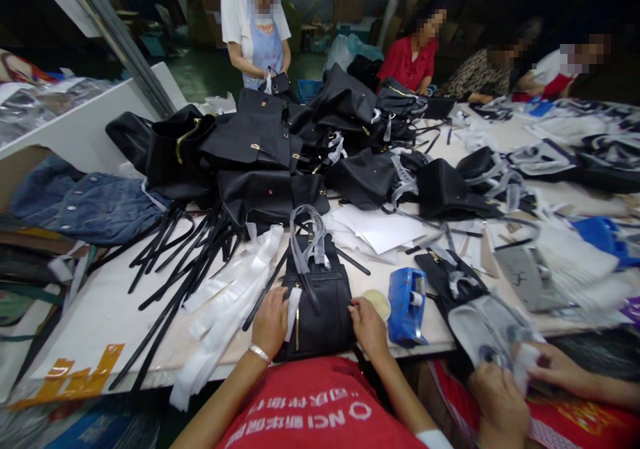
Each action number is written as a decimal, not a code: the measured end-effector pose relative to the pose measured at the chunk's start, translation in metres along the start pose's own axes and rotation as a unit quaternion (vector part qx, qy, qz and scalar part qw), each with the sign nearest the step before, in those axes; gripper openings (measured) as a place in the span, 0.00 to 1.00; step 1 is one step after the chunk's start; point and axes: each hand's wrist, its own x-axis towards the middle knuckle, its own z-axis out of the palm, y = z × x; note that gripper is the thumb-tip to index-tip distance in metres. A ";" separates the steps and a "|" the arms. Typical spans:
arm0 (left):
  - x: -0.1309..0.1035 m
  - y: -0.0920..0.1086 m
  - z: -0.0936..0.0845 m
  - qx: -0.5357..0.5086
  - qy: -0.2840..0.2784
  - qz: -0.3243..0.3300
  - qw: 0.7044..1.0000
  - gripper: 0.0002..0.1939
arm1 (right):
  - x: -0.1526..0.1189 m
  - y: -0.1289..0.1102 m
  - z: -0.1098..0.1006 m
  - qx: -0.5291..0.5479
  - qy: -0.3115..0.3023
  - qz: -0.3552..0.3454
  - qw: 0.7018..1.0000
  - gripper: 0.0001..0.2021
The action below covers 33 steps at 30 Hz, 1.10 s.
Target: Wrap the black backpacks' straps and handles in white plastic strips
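A small black backpack (327, 296) with a gold zipper lies in front of me at the table's edge. Its top handle (301, 232) is wrapped in clear film. My left hand (270, 319) holds the bag's left side, fingers closed at the edge beside a short white strip (293, 310). On the opposite side, my right hand (369, 326) has its fingers closed on the right edge. A blue tape dispenser (407, 306) stands just right of that hand, next to a roll of pale tape (377, 304).
White strips (230, 302) and black straps (170, 289) lie to the left. Beyond are white paper sheets (377, 226) and a heap of black bags (270, 136). At right, a co-worker's hands (500, 396) handle another bag (480, 309). Several people stand across the table.
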 end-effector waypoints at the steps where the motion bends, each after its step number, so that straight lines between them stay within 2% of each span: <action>1: 0.000 0.006 -0.001 0.009 -0.003 0.033 0.999 0.16 | 0.001 0.006 -0.003 -0.011 0.006 0.013 1.000 0.10; 3: -0.002 0.020 0.000 0.013 -0.054 0.113 0.992 0.18 | -0.002 0.015 -0.008 -0.025 -0.023 0.018 0.999 0.13; 5: -0.004 0.029 0.006 0.019 -0.138 0.199 0.970 0.21 | -0.012 0.020 -0.010 -0.027 -0.062 0.013 0.998 0.18; 7: -0.007 0.031 0.017 0.042 -0.206 0.248 0.946 0.24 | -0.026 0.023 -0.008 -0.018 -0.081 0.018 0.996 0.24; 10: -0.008 0.020 0.036 0.090 -0.247 0.242 0.934 0.27 | -0.051 0.030 0.000 0.020 -0.109 0.070 0.991 0.33; 14: -0.007 0.006 0.051 0.109 -0.251 0.224 0.935 0.28 | -0.074 0.043 0.009 0.096 -0.167 0.180 0.965 0.37; 16: -0.007 0.005 0.051 0.103 -0.249 0.218 0.938 0.27 | -0.076 0.048 0.006 0.148 -0.171 0.194 0.955 0.35; 20: -0.006 0.017 0.045 0.061 -0.246 0.191 0.948 0.27 | -0.062 0.046 -0.017 0.277 -0.172 0.155 0.932 0.24; 23: -0.004 0.035 0.048 -0.049 -0.243 0.145 0.958 0.29 | -0.040 0.033 -0.028 0.373 -0.197 0.153 0.894 0.17; 25: -0.003 0.048 0.058 -0.168 -0.272 0.075 0.945 0.32 | -0.025 0.021 -0.026 0.414 -0.218 0.186 0.864 0.14; 26: -0.002 0.054 0.066 -0.237 -0.300 0.021 0.924 0.34 | -0.019 0.016 -0.023 0.428 -0.228 0.205 0.850 0.14; 28: 0.000 0.062 0.085 -0.368 -0.351 -0.110 0.854 0.33 | -0.008 0.009 -0.018 0.454 -0.248 0.235 0.823 0.17; 30: 0.002 0.065 0.102 -0.459 -0.358 -0.222 0.782 0.28 | 0.003 0.006 -0.017 0.479 -0.259 0.244 0.803 0.19; 31: 0.003 0.065 0.109 -0.487 -0.349 -0.258 0.758 0.25 | 0.008 0.006 -0.017 0.478 -0.260 0.244 0.803 0.20; 33: 0.006 0.064 0.116 -0.517 -0.330 -0.295 0.733 0.22 | 0.022 0.007 -0.019 0.444 -0.248 0.235 0.828 0.22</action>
